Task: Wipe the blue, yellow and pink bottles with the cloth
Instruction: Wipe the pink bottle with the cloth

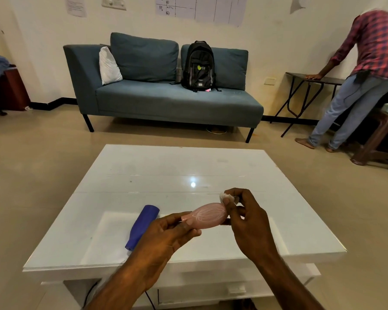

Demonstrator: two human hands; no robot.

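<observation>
Leftmost, a dark blue plastic bottle [141, 227] lies on the glossy white table [278, 220]. The left hand [166, 233] pinches the near end of the smooth pink bottle [207, 214], which is likely light and slippery, best held endwise. The right hand [249, 220] pinches a white cloth [225, 196] at its far end.

Two limbs of the wearer were visible: the left forearm [130, 280] and the right forearm [285, 280], each bare along its whole visible length and tapering from a broader base at the lower edge of view to a narrow wrist. The left hand [166, 233] and the right hand [249, 222] were likewise bare. The left thumbnail [190, 221] was short, pale and rounded; the right thumbnail [226, 200] looked similar. The back of the right hand showed low knuckle ridges; finer surface detail was blurred
</observation>
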